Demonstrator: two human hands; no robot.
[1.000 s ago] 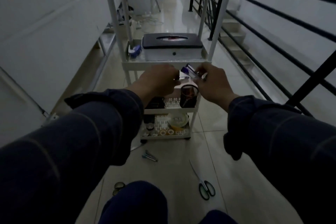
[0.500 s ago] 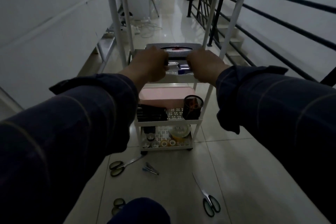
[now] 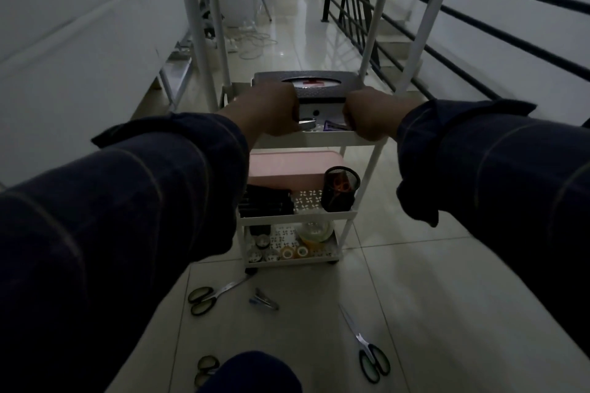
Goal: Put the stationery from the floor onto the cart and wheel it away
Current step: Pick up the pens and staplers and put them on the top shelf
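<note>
At twelve o'clock ahead of me stands the white cart [image 3: 367,137], and both my hands are on the front rim of its second shelf. My left hand [image 3: 271,112] is curled over the rim toward the shelf's left end, fingers wrapped down and gripping it; my right hand [image 3: 367,115] grips the same rim toward the right post, knuckles up. Between my hands a small metal clip [image 3: 307,122] and a purple-edged packet [image 3: 335,125] lie on that shelf, with a grey-lidded box [image 3: 314,86] behind them. One shelf down sit a pink case [image 3: 287,169], a black mesh cup [image 3: 341,189] with orange-handled scissors inside, and dark pens [image 3: 265,204] at the left. Tape rolls [image 3: 292,253] lie on the bottom shelf. On the floor tiles stationery remains: scissors [image 3: 210,295] at seven o'clock from the cart's foot, a small clip tool [image 3: 263,299] just beside them, another pair [image 3: 367,351] at five o'clock, and handles of a third [image 3: 206,368] by my knee. Black railings [image 3: 447,41] run along at two o'clock.
</note>
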